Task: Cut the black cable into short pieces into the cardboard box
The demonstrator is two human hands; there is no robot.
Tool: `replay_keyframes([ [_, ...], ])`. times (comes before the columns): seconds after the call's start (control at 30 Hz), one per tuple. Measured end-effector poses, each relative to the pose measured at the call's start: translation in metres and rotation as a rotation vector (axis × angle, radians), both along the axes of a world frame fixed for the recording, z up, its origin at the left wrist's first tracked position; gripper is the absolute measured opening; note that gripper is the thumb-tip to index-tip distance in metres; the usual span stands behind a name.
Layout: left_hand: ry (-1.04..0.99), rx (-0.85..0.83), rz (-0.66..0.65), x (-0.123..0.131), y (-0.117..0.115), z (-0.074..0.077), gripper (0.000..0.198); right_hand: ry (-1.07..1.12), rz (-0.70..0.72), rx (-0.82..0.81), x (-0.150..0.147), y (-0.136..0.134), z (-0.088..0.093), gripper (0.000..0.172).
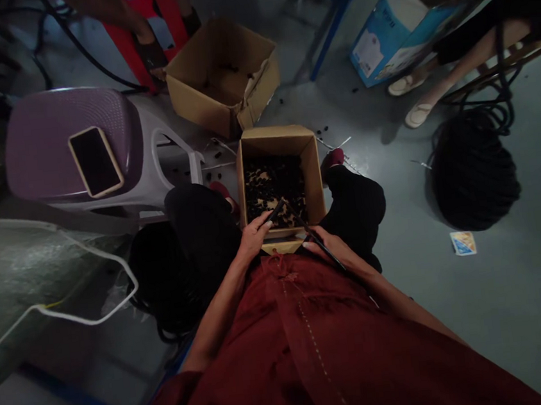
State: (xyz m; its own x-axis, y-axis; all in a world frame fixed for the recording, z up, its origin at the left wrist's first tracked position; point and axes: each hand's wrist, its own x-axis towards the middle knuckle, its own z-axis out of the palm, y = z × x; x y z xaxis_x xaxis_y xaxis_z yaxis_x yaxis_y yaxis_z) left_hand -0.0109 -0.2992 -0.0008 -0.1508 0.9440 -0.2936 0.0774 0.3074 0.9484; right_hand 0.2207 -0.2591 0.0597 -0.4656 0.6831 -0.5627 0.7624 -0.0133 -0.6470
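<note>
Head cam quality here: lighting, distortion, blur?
Head view: dim, darkest in the corners; wide-angle bend warps the stool and red garment toward the edges; contents of the box look soft; mild sheen on the floor, no harsh glare.

Mottled black-and-tan pieces (273,189) in a brown cardboard box (312,172), a rust-red garment (286,355) with white dotted line (308,334).

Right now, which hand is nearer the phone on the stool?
Left. Left hand is at the box's near edge, closer to the phone; right hand is farther, across that edge.
</note>
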Motion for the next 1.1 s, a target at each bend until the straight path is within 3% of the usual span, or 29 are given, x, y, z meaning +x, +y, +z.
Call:
replay_keyframes([
  [0.37, 0.429, 0.160, -0.056, 0.003, -0.002, -0.006, 0.034, -0.035, 0.014, 0.016, -0.005, -0.003, -0.007, 0.047],
  [0.63, 0.605, 0.221, -0.215, 0.003, -0.006, -0.011, 0.035, -0.114, 0.041, -0.017, -0.007, 0.000, -0.009, 0.051],
  [0.83, 0.576, 0.243, -0.273, 0.002, -0.004, -0.007, 0.036, -0.104, 0.061, -0.020, -0.008, 0.005, -0.004, 0.049],
  [1.0, 0.438, 0.170, -0.229, 0.005, 0.002, 0.004, 0.038, -0.072, 0.098, 0.006, -0.006, 0.010, 0.008, 0.046],
  [1.1, 0.312, 0.041, -0.241, 0.007, 0.009, 0.013, 0.045, -0.104, 0.074, 0.036, -0.003, 0.010, 0.006, 0.043],
])
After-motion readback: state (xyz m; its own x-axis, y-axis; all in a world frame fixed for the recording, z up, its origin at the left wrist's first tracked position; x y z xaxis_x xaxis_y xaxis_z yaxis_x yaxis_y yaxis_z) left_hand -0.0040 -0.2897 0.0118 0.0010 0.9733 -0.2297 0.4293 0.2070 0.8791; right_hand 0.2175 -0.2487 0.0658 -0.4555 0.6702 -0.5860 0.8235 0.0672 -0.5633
